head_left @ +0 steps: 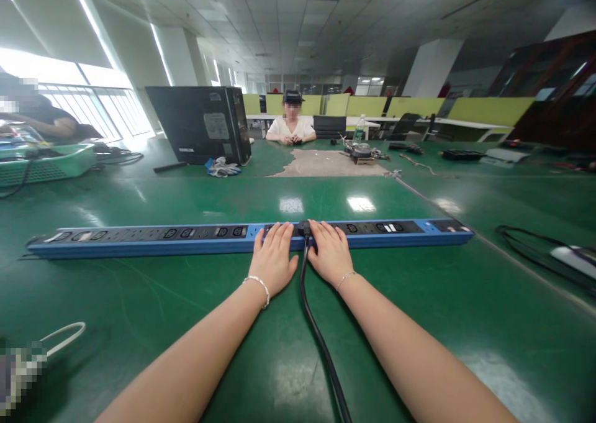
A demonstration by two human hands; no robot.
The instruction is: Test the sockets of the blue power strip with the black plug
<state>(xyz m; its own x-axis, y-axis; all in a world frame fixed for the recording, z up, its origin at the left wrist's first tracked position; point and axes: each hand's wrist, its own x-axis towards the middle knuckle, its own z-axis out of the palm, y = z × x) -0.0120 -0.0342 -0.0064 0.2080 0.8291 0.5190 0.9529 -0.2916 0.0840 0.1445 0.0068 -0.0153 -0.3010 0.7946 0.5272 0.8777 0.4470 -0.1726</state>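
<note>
A long blue power strip [139, 248] with rows of black sockets lies crosswise on the green table in front of me. A black plug [304, 228] sits at the strip's middle, and its thick black power cord [313, 323] runs down toward me between my arms. My left hand [274, 258] rests open on the strip just left of the plug, fingers stretched over the sockets. Just to the right, my right hand [331, 252] lies with fingers extended on the strip, index finger close beside the plug. Whether that finger touches the plug I cannot tell.
Farther back stand a black computer case [200, 125] with gloves [222, 167] by it and a water bottle [359, 128]. A green basket [46, 165] is at left. Cables [526, 243] lie at right. One person [291, 125] sits opposite, another [51, 115] at far left.
</note>
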